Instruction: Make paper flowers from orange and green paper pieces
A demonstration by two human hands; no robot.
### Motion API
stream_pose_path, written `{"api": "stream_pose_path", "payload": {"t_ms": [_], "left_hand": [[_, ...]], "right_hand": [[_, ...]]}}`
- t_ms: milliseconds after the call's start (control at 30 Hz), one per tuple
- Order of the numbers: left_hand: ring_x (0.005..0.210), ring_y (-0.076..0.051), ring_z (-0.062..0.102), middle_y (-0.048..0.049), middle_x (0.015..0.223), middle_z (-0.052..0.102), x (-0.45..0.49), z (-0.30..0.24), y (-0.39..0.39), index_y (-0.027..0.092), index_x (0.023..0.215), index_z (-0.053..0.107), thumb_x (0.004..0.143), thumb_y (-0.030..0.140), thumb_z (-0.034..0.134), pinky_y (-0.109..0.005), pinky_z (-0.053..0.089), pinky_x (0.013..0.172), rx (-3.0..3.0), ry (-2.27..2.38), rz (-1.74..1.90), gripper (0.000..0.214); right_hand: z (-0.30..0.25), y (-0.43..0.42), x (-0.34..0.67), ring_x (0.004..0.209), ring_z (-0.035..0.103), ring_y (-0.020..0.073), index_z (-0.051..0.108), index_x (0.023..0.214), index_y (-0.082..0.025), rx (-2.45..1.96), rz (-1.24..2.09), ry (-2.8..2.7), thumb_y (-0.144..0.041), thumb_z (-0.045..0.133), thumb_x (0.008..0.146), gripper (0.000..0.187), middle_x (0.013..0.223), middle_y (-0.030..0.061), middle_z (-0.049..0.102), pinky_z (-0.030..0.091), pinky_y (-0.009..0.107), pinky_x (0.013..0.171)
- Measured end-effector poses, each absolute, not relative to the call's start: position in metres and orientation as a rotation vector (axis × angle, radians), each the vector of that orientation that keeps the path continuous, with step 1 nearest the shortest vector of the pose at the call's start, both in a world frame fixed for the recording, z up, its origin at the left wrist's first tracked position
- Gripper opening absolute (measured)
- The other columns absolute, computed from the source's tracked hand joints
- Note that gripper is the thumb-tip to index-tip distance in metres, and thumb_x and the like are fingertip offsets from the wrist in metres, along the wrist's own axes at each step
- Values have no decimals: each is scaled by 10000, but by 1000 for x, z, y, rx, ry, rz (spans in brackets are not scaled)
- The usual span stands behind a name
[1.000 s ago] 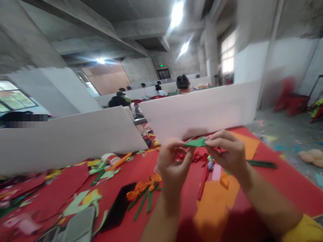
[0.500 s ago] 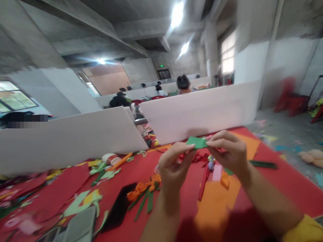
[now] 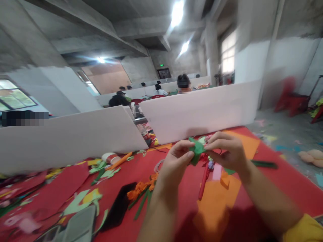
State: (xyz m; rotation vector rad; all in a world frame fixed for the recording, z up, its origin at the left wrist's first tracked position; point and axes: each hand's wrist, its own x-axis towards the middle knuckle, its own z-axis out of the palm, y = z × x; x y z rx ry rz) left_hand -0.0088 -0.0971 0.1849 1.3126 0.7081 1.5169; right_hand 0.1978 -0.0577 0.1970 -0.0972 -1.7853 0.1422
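Observation:
Between my hands, above the red table, is a small piece of green paper (image 3: 198,150), bent and creased. My left hand (image 3: 178,161) pinches its left side between thumb and fingers. The fingertips of my right hand (image 3: 227,151) are closed on its right side. Below the hands lie a red pen-like stick (image 3: 204,183), a pink strip (image 3: 217,172) and sheets of orange paper (image 3: 214,201). Left of my left forearm are orange paper flowers (image 3: 141,190) with green stems. Part of the flowers is hidden by that arm.
White partition boards (image 3: 202,114) stand along the table's far edge. A black phone (image 3: 117,206), an orange marker-like stick (image 3: 121,161), a white roll (image 3: 111,158) and paper scraps lie at left. A dark green strip (image 3: 263,164) is at right. People sit beyond the boards.
The green paper has gone from lying fairly flat between the fingertips to being bent and turned more upright. My left hand has shifted slightly, its thumb now pressing on the paper.

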Motion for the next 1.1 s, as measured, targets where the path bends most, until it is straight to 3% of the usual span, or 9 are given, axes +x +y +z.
{"api": "stream_pose_path", "payload": {"t_ms": [100, 233, 433, 633, 900, 1033, 1100], "left_hand": [[601, -139, 668, -20, 816, 746, -9, 183, -96, 245, 978, 796, 685, 517, 1018, -246, 546, 514, 1255, 677, 1465, 457], [626, -124, 653, 4, 789, 704, -10, 179, -91, 256, 1090, 799, 689, 489, 1026, -232, 545, 560, 1220, 688, 1444, 516], [642, -116, 637, 21, 759, 662, -14, 177, -86, 251, 1182, 786, 691, 470, 1030, -220, 536, 606, 1251, 697, 1404, 590], [672, -173, 683, -46, 833, 730, -15, 177, -86, 248, 1377, 713, 726, 534, 992, -293, 571, 657, 1314, 697, 1237, 764], [780, -205, 733, -54, 897, 745, -19, 175, -80, 249, 1331, 712, 736, 521, 986, -328, 605, 741, 1327, 700, 1180, 709], [784, -170, 716, -56, 953, 731, -15, 178, -81, 243, 1323, 690, 771, 495, 970, -272, 592, 702, 1360, 737, 1234, 668], [727, -119, 668, -29, 977, 703, -11, 180, -83, 242, 1198, 694, 775, 456, 970, -221, 563, 654, 1425, 792, 1437, 548]], "right_hand": [[200, -59, 198, 763, 737, 162, 766, 949, -216, -103, 322, -1837, -159, 798, 956, 65, 838, 30, 766, 620, 272, 686], [201, -61, 196, 713, 686, 150, 752, 908, -210, -133, 542, -1869, -174, 809, 939, 74, 805, 17, 753, 574, 269, 655], [196, -58, 192, 723, 702, 152, 731, 875, -200, -202, 832, -1848, -253, 829, 938, 128, 808, 18, 743, 609, 282, 670], [191, -56, 188, 707, 693, 136, 722, 848, -198, -167, 911, -1763, -293, 849, 930, 178, 811, 13, 715, 612, 261, 650], [190, -56, 185, 679, 714, 144, 719, 830, -190, -140, 1014, -1723, -376, 887, 911, 263, 776, 14, 721, 642, 276, 638], [189, -55, 187, 687, 714, 148, 720, 842, -186, -196, 1002, -1723, -370, 876, 922, 254, 799, 24, 732, 625, 274, 630], [188, -54, 189, 706, 720, 158, 729, 856, -186, -240, 971, -1730, -393, 866, 932, 260, 817, 37, 747, 622, 285, 642]]}}
